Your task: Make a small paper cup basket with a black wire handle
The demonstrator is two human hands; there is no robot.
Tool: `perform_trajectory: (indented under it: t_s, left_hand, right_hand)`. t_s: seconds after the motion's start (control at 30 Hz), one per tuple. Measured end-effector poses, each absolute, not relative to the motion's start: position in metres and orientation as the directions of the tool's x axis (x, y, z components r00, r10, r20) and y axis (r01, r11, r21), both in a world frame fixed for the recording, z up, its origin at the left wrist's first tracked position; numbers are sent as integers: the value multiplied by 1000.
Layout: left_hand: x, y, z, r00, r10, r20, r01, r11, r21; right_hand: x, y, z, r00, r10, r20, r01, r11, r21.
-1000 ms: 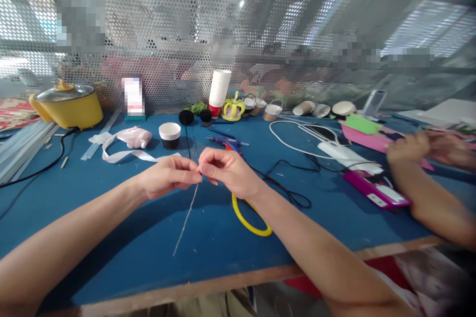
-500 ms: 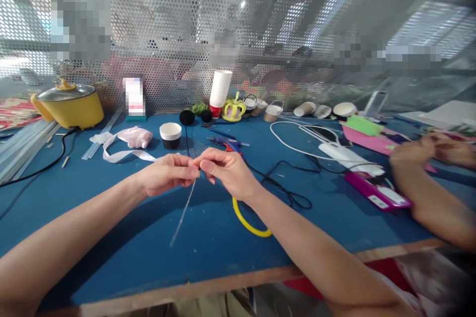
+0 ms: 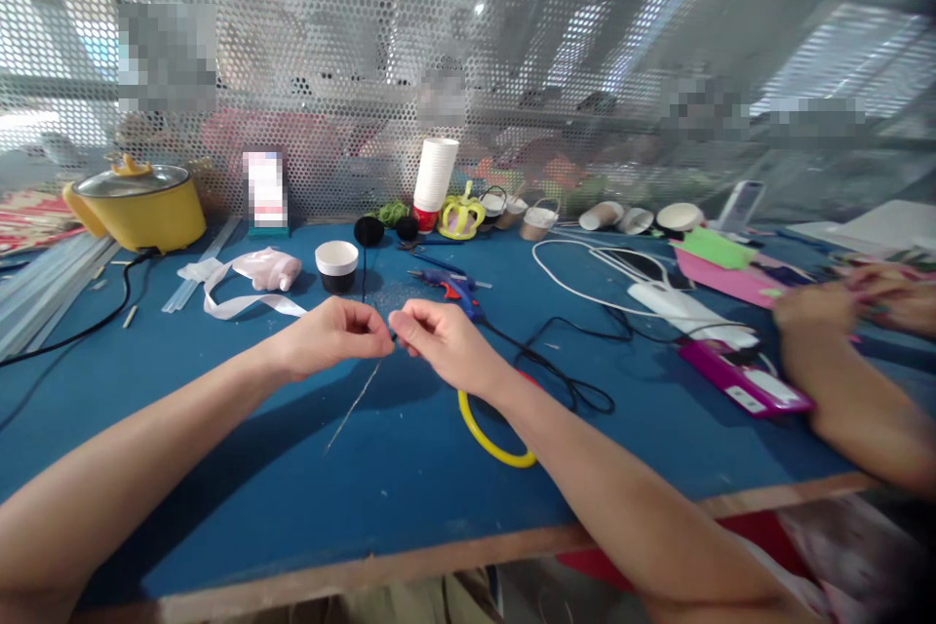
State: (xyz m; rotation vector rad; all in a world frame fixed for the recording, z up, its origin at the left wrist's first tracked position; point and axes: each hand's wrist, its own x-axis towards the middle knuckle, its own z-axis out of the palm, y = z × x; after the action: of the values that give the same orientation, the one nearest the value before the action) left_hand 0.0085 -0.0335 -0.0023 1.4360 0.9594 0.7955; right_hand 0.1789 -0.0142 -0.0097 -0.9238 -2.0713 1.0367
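Note:
Above the middle of the table, my left hand (image 3: 340, 336) and my right hand (image 3: 448, 341) face each other, fingertips almost touching. Both pinch a thin black cord (image 3: 364, 285), of which a short bit shows between the fingertips. Its far end runs back to a dark round ball (image 3: 369, 231). A thin whitish strand (image 3: 356, 400) slants down to the left from under my fingers; what it is made of I cannot tell. Just behind my left hand stands a black-and-white paper cup (image 3: 336, 265). Beyond my right hand lies a blue glue gun (image 3: 453, 288).
A yellow ring (image 3: 487, 444) lies under my right forearm. White ribbon (image 3: 253, 304), a yellow electric pot (image 3: 142, 205) and clear sticks (image 3: 55, 297) are on the left. Stacked cups (image 3: 437, 174) stand behind. On the right are a purple power strip (image 3: 742, 378) and another person's arm (image 3: 840, 380).
My fingertips have drawn slightly apart, showing a bit of cord between them. The whitish strand's lower end has swung up and left. The other person's hands have shifted a little.

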Motion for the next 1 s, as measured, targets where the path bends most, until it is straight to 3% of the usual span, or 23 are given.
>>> perform_trajectory:
  t_s: [0.13,0.33,0.43,0.63,0.77,0.9,1.0]
  left_hand:
    - [10,-35,-2,434,899,-54,196,-36,980]
    - [6,-32,-2,456,888,-57,107,9,994]
    - [6,-31,-4,457,886,-80,63,58,996]
    - [8,-32,-8,455,886,-88,78,58,995]
    - [8,-32,-7,374,927,-18,18,12,1000]
    - [9,-31,-5,259,964,69,-127,-37,991]
    - [11,-31,-4,203,975,87,-189,-48,981]
  right_hand:
    - [179,-16,-10,-525,812,254,400,499,-769]
    - [179,-10,-7,-580,801,150,154,289,-945]
    - [179,-9,-7,-632,758,159,26,226,-974]
    - [176,-13,-9,-598,783,170,37,239,-970]
    - [176,-12,-9,-575,806,141,-34,148,-988]
    - [175,-12,-10,-694,720,29,-65,-22,-998]
    - [173,-14,-12,-693,719,49,-69,2,-998]
